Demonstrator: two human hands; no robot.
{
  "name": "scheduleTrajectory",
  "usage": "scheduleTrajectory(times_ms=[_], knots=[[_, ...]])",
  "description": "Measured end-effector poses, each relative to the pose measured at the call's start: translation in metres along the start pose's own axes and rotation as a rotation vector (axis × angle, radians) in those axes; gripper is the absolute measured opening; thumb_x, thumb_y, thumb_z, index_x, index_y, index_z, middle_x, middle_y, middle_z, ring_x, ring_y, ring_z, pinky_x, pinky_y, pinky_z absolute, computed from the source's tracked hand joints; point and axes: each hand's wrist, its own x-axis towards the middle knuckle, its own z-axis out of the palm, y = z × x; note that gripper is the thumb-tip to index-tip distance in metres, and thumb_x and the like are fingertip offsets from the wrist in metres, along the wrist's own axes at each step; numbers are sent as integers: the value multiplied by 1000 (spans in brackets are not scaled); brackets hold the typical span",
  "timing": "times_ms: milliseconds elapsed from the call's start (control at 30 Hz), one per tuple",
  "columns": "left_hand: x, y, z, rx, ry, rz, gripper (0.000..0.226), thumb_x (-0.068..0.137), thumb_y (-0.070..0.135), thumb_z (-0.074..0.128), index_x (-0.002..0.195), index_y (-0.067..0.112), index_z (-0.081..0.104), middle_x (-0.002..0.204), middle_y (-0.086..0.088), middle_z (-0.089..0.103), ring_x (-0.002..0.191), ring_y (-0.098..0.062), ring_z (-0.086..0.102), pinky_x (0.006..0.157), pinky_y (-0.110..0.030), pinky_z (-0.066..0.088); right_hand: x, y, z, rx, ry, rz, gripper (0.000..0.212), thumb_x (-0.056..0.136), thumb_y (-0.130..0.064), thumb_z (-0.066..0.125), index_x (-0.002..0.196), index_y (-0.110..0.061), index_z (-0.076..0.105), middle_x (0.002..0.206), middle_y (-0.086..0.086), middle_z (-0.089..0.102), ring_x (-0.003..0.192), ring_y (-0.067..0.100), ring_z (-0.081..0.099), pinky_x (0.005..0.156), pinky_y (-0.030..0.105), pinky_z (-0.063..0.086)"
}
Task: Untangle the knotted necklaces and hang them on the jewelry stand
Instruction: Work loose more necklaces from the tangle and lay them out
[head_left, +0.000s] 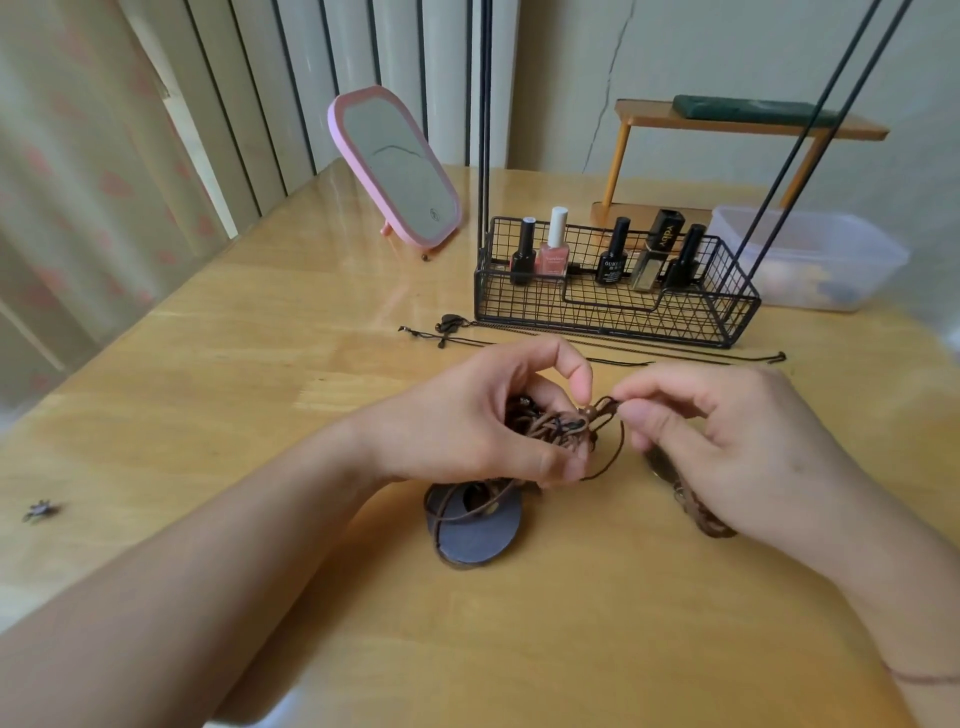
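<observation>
both hands working a knot of brown cord necklaces above the desk (208, 395)

the left hand (467, 415) curls around the tangle of brown cords (550, 428), thumb and finger pinching near a small bead; the right hand (727, 436) pinches a cord loop just beside it. a round dark pendant (475, 530) hangs down to the desk, and what looks like a braided piece (709, 522) lies under the right hand. a black necklace (519, 340) lies stretched in front of the wire basket (613, 312).

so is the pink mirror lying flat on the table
No, the pink mirror stands tilted on its foot at the table's far side.
</observation>
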Motion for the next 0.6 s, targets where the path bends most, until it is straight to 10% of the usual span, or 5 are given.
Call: scheduleTrajectory(times_ms=[267,600], knots=[[5,-6,-3,107,211,-14,17,91,0,65,102,9,57,85,-6,60,59,-21,61,60,-33,51,0,-4,-4,171,107,79,20,92,-16,63,103,-32,66,76,-7,69,70,9,70,61,13,53],[6,-7,-6,5,244,33,11,94,-2,59,91,6,64,75,-10,63,58,-22,55,57,-27,50,1,-2,-5,113,40,131,12,83,-24,74,79,-36,71,62,-9,69,53,8,67,57,22,55]])
